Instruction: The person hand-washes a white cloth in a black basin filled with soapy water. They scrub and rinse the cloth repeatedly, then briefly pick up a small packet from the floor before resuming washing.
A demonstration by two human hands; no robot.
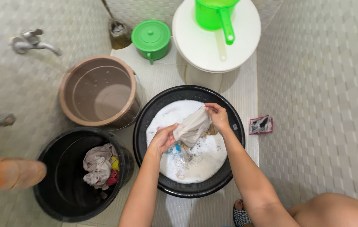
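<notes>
A wet beige cloth [192, 127] is held above the soapy water of a black basin [145, 120]. My left hand [163, 138] grips its lower left end. My right hand [218, 116] grips its upper right edge. White foam covers the water, and bits of blue and brown laundry show under the cloth.
A black bucket [57, 197] at lower left holds several wrung clothes. A brown bucket [99, 90] of water stands behind it. A white lidded container [204, 50] carries a green dipper [216, 14]. A green lidded pot [151, 38], a wall tap [31, 42] and a torn sachet [261, 125] are nearby.
</notes>
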